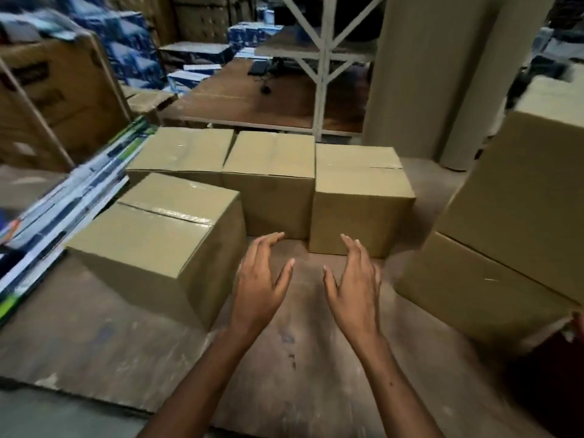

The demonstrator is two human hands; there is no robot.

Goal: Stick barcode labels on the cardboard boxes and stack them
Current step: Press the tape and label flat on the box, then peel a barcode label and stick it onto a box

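Observation:
Several taped brown cardboard boxes stand on a flattened cardboard sheet [94,336] on the floor. The nearest box [151,245] is at the left. Behind it stands a row of three: a far left box [186,153], a middle box [271,181] and a right box [360,197]. At the right, two boxes are stacked: a lower one [474,286] and a tilted upper one [524,184]. My left hand [260,279] and my right hand [355,279] reach forward side by side, palms facing each other, fingers spread, holding nothing, just in front of the row. No barcode label shows.
Flat printed cartons [72,197] lean in a pile at the left. A large cardboard roll [420,74] and a white metal rack frame [322,58] stand behind the boxes. Blue printed packages [132,49] and more cartons fill the background. Something dark red [550,374] is at lower right.

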